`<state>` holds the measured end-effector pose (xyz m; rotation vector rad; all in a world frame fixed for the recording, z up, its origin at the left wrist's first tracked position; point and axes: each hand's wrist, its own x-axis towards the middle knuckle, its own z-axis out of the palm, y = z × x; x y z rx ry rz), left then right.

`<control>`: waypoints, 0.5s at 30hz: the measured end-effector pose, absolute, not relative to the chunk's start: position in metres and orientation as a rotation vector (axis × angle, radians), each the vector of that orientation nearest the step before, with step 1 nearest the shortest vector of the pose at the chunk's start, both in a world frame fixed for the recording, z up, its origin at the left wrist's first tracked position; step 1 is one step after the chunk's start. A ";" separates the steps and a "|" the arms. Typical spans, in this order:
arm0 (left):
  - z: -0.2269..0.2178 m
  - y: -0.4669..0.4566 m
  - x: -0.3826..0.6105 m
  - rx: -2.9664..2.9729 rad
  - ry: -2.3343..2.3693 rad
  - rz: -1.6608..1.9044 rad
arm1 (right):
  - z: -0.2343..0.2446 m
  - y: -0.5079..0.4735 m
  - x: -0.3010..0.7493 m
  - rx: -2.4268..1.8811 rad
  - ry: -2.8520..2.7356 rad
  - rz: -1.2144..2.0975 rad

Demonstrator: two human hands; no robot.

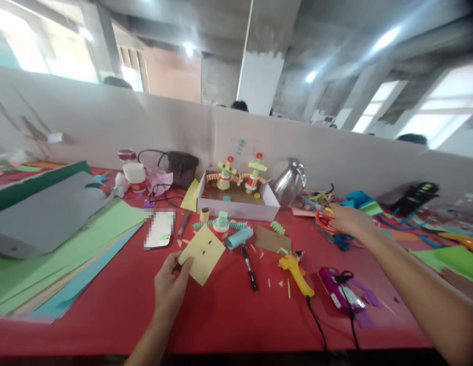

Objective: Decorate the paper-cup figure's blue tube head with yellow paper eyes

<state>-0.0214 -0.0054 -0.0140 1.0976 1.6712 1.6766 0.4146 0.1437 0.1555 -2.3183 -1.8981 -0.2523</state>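
My left hand [171,279] pinches the corner of a pale yellow paper square [203,255] with small dark oval marks on it, held above the red table. My right hand [341,219] reaches out to the right, its fingers closed at the red-orange handles of a pair of scissors [324,218] beside a pile of small tools and scraps. Behind the yellow paper lies a paper figure [221,226] with green spring-folded arms. A rolled blue paper tube [239,238] and a black marker [249,269] lie to the right of it.
A white box [236,209] holds two standing paper figures. In front lie a yellow glue gun [297,274] with a cord and a purple box [340,292]. A steel jug [290,183] stands behind; coloured sheets [87,264] and a phone [160,230] lie left. Another person's hand [461,282] shows far right.
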 end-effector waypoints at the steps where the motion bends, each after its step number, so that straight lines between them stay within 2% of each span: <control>1: -0.013 -0.006 -0.021 1.022 1.603 1.727 | 0.163 0.135 0.416 -2.242 -1.914 -0.183; 3: -0.010 -0.011 -0.019 0.842 1.433 1.803 | 0.172 0.110 0.416 -2.080 -1.902 -0.035; 6: 0.000 -0.023 -0.012 0.543 1.240 1.797 | 0.166 0.062 0.399 -1.770 -1.788 0.369; 8: 0.009 -0.030 -0.008 0.386 1.173 1.743 | 0.150 0.026 0.374 -1.291 -1.478 1.047; 10: 0.020 -0.033 -0.007 0.302 1.132 1.701 | 0.128 -0.009 0.341 -0.995 -1.286 1.404; 13: 0.041 -0.030 -0.009 0.310 1.125 1.677 | 0.093 -0.049 0.288 -0.788 -1.133 1.551; 15: 0.060 -0.026 -0.012 0.366 1.149 1.692 | 0.075 -0.062 0.261 -0.777 -1.219 1.589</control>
